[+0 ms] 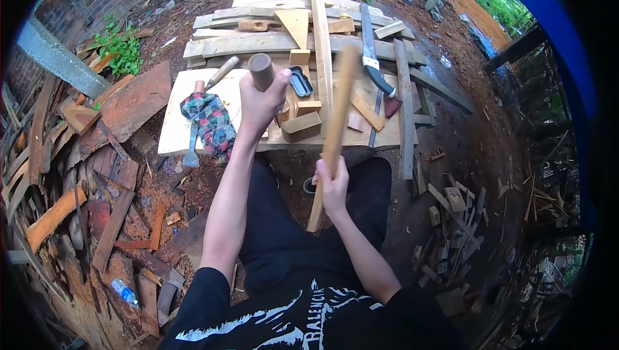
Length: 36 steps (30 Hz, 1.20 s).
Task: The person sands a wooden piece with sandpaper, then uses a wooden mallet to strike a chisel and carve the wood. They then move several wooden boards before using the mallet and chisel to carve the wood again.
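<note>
My left hand (263, 104) is closed around the thick round wooden handle (260, 69) of a chisel, held upright over the bench. Most of its blade is hidden behind the hand. Just right of that hand sit a wooden block (302, 128) and a black plastic case (300, 82). My right hand (333, 189) grips a long wooden stick (338, 121) near its lower end. The stick's upper end is raised and blurred. On the bench to the left lie a plaid cloth (216, 124), a flat chisel (191, 150) and another wooden-handled tool (223, 71).
A handsaw (371, 53) rests on the right of the low plank bench (177, 115), near a wooden triangle (294, 26) and a long upright batten (320, 40). Scrap boards (119, 221) cover the ground at left, with a plastic bottle (124, 292). Offcuts (458, 214) pile up at right.
</note>
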Each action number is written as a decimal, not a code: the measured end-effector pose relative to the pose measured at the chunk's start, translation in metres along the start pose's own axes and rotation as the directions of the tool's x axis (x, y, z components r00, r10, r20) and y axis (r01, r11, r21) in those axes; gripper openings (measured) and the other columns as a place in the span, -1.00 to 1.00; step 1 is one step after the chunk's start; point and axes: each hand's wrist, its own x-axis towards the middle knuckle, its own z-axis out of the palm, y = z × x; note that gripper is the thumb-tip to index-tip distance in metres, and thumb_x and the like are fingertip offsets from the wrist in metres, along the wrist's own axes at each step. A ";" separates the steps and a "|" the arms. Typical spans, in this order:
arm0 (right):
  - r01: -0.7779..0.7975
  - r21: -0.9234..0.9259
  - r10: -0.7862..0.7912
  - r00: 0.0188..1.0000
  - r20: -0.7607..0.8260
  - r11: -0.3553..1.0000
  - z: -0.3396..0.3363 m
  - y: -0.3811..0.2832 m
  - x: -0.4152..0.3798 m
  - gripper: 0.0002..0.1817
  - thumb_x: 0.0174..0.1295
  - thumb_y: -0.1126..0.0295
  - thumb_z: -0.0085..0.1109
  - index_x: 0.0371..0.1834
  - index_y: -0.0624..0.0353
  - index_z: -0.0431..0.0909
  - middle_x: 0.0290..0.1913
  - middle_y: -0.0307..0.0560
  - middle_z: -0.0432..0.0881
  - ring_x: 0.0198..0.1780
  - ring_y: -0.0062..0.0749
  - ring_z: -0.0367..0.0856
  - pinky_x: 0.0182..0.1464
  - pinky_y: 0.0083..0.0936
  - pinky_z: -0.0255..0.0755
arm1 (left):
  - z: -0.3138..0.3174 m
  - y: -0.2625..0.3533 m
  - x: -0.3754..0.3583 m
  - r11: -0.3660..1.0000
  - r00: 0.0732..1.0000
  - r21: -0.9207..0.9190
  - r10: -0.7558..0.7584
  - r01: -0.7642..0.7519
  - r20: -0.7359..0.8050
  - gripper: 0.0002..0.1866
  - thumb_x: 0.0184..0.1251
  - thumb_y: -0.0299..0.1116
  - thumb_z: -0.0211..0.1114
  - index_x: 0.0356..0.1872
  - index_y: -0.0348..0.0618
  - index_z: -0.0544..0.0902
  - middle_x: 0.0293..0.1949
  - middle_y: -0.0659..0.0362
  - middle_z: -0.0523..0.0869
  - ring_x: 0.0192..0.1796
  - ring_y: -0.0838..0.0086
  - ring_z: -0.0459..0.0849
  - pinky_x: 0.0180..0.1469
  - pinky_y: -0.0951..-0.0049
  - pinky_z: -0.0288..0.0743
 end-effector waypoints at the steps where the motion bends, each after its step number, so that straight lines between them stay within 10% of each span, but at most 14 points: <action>1: -0.007 0.116 0.016 0.997 -0.080 0.993 0.000 -0.002 -0.002 -0.69 0.50 0.21 0.23 0.01 0.22 0.45 -0.38 -0.23 0.51 -0.46 -0.61 0.53 -0.36 -0.62 0.49 | 0.000 0.002 -0.001 1.000 1.000 -0.020 0.001 0.000 0.006 -0.71 0.43 -0.37 0.38 -0.51 -0.15 0.54 -0.65 0.36 0.52 -0.66 0.72 0.44 -0.63 0.60 0.28; 4: -0.027 0.332 0.120 0.957 -0.263 0.943 0.003 -0.012 0.002 -0.69 0.50 0.24 0.21 0.05 0.18 0.35 -0.35 -0.24 0.47 -0.42 -0.56 0.54 -0.30 -0.55 0.55 | 0.002 -0.001 -0.001 1.000 1.000 0.010 0.009 -0.009 0.011 -0.77 0.44 -0.42 0.32 -0.35 -0.12 0.41 -0.65 0.34 0.43 -0.70 0.70 0.33 -0.68 0.59 0.21; 7: -0.078 0.497 0.335 0.828 -0.451 0.864 0.005 -0.004 0.007 -0.39 0.46 0.21 0.26 0.40 0.19 0.19 0.14 0.01 0.42 0.20 -0.27 0.54 0.23 -0.27 0.58 | 0.003 0.000 -0.001 1.000 1.000 0.001 0.027 -0.027 0.008 -0.70 0.44 -0.35 0.39 -0.51 -0.16 0.54 -0.65 0.36 0.51 -0.67 0.71 0.44 -0.64 0.61 0.28; 15: -0.100 0.679 0.459 0.806 -0.373 0.727 -0.015 0.047 0.041 -0.35 0.36 0.04 0.37 0.28 0.21 0.31 0.21 -0.05 0.29 0.36 -0.14 0.30 0.38 0.22 0.34 | 0.002 0.006 -0.003 1.000 1.000 -0.028 0.007 -0.006 0.019 -0.68 0.44 -0.37 0.38 -0.53 -0.12 0.50 -0.66 0.35 0.50 -0.68 0.71 0.43 -0.65 0.61 0.27; 25: -0.151 0.632 0.398 0.877 -0.269 0.760 -0.011 0.032 0.062 -0.39 0.41 0.15 0.28 0.39 0.23 0.32 0.29 -0.03 0.45 0.33 -0.23 0.44 0.38 0.00 0.32 | -0.001 0.007 -0.004 0.997 0.998 -0.060 0.037 -0.040 -0.049 -0.71 0.43 -0.42 0.35 -0.51 -0.16 0.50 -0.68 0.31 0.51 -0.72 0.67 0.42 -0.68 0.59 0.26; 32: -0.112 0.060 0.126 0.818 -0.562 0.992 0.008 -0.002 0.037 -0.53 0.45 0.28 0.23 0.24 0.38 0.38 0.11 0.15 0.57 0.07 -0.22 0.64 0.16 -0.28 0.57 | 0.001 0.021 -0.009 0.971 0.958 0.010 0.237 -0.238 -0.160 -0.79 0.46 -0.43 0.28 -0.38 -0.10 0.44 -0.68 0.32 0.42 -0.72 0.67 0.33 -0.68 0.59 0.21; 35: -0.081 0.312 0.159 0.959 -0.233 0.946 0.021 -0.020 0.032 -0.58 0.47 0.34 0.20 0.21 0.41 0.36 -0.09 0.12 0.69 -0.28 -0.26 0.78 -0.21 -0.46 0.71 | 0.002 0.033 -0.013 0.976 0.952 0.030 0.216 -0.215 -0.215 -0.79 0.48 -0.40 0.30 -0.37 -0.09 0.46 -0.67 0.32 0.44 -0.72 0.68 0.33 -0.65 0.58 0.26; 36: -0.102 0.350 0.175 0.967 -0.183 0.931 0.026 -0.024 0.036 -0.56 0.47 0.33 0.22 0.22 0.44 0.37 -0.06 0.14 0.69 -0.13 -0.23 0.78 -0.12 -0.40 0.73 | 0.003 0.039 -0.014 0.978 0.950 0.038 0.208 -0.205 -0.234 -0.79 0.49 -0.38 0.30 -0.36 -0.09 0.47 -0.67 0.32 0.45 -0.72 0.68 0.33 -0.63 0.58 0.29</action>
